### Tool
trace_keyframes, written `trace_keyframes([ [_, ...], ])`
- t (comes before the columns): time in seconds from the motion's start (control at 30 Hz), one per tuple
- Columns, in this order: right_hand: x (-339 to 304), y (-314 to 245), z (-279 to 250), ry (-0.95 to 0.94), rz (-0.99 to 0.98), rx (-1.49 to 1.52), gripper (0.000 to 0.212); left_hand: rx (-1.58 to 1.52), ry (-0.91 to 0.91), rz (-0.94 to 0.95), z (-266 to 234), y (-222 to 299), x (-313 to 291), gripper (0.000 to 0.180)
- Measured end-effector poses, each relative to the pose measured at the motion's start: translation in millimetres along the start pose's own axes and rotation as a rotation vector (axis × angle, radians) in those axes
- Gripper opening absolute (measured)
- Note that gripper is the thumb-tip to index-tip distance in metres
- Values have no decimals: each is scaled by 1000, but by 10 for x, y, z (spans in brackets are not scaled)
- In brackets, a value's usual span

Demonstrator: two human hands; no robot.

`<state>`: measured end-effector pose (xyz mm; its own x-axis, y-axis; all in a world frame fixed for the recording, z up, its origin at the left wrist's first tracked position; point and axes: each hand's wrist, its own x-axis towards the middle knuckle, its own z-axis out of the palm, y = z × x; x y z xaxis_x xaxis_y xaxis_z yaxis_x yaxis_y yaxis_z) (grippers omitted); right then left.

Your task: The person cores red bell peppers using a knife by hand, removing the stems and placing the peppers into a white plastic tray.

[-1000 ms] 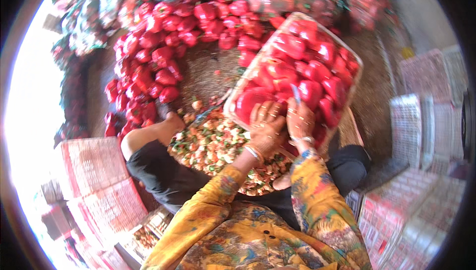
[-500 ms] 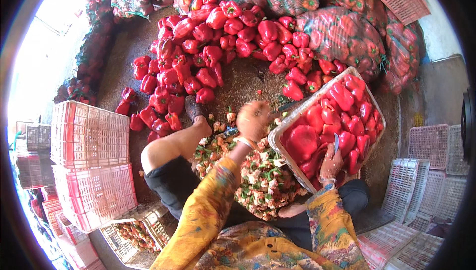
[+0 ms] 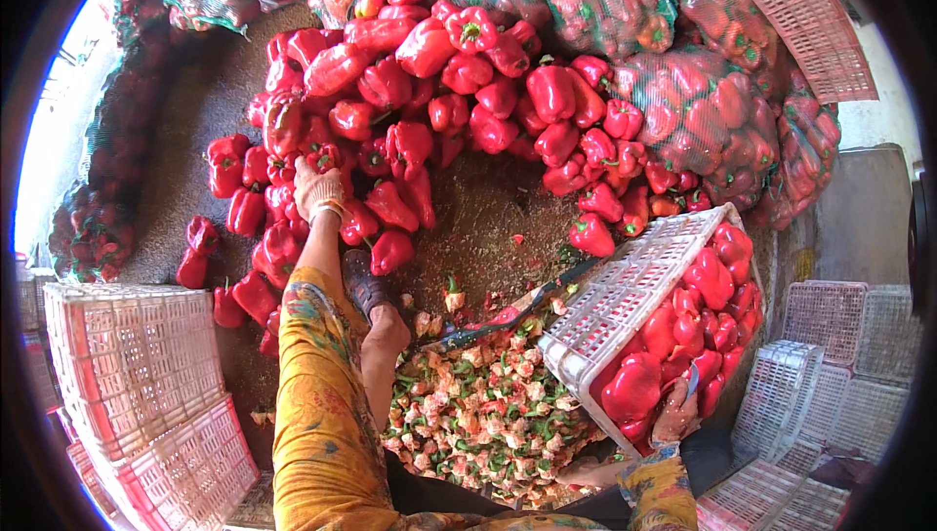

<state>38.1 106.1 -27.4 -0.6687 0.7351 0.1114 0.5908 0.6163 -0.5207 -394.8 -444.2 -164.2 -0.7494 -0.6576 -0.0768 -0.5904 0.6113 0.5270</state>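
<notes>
My left hand (image 3: pixel 320 191) is stretched far forward into a loose heap of red bell peppers (image 3: pixel 386 87). Its fingers close on one red bell pepper (image 3: pixel 323 156), which partly hides them. My right hand (image 3: pixel 675 416) holds a small knife (image 3: pixel 694 379), blade pointing up, over the near part of a white plastic crate (image 3: pixel 625 287). Red bell peppers (image 3: pixel 687 328) fill this tilted crate, which leans by my right leg. Between my legs lies a mound of cut-out pepper cores (image 3: pixel 478 404) with green stems.
Mesh sacks of peppers (image 3: pixel 688 116) line the back, and more stand along the left. Stacked crates (image 3: pixel 137 365) rise at near left; other crates (image 3: pixel 781 394) stand at right. A dark bar (image 3: pixel 517 316) lies beyond the cores. My foot (image 3: pixel 363 282) rests beside the heap.
My left hand has moved from above the cores forward and left to the pepper heap, closing on a pepper. My right hand still holds the knife at the crate. The view has shifted.
</notes>
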Motion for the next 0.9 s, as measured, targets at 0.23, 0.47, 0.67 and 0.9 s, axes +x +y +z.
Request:
trace_keyframes([
  [0.23,10,-21,52,10,73,-88,40,-291,-38,-26,535,-257,-212,40],
  [0.47,38,-170,105,-9,-56,-50,38,-1405,-218,26,14,585,-1543,55],
  [0.67,145,-175,-145,-192,22,20,48,-1333,-581,226,-520,1415,-3707,66],
  [0.9,-329,-706,-825,-202,-114,506,30,-959,-644,754,-1078,1254,-5274,66],
])
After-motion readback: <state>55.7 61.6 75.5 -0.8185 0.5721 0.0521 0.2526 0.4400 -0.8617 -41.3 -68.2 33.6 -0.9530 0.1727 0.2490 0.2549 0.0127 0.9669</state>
